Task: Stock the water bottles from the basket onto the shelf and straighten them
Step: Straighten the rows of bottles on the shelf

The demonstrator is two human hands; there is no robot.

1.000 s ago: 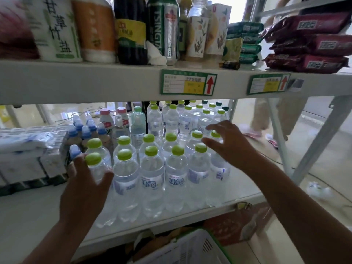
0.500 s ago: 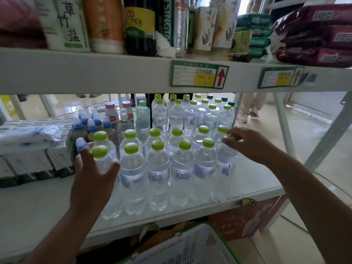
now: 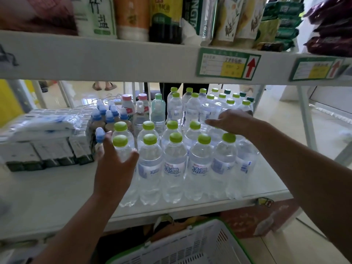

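Several clear water bottles (image 3: 175,164) with lime green caps stand in rows on the white shelf (image 3: 57,199). My left hand (image 3: 112,168) is wrapped around the front-left bottle (image 3: 122,147), thumb on its right side. My right hand (image 3: 234,122) lies flat with spread fingers over the caps of the second-row bottles on the right, and hides the cap under it. More green-capped bottles (image 3: 209,105) stand behind. The white basket (image 3: 190,246) with a green rim sits below the shelf edge; its visible part holds no bottles.
Blue-capped brown bottles (image 3: 106,119) and white boxed packs (image 3: 47,141) stand left of the water. Red-capped bottles (image 3: 127,105) are behind. The upper shelf (image 3: 133,58) with price tags hangs low overhead. A shelf post (image 3: 306,119) rises at the right. A person's feet (image 3: 102,85) show beyond.
My right hand has slid left and back over the second-row caps. My left hand stays on the front-left bottle. The view has dropped lower and closer.
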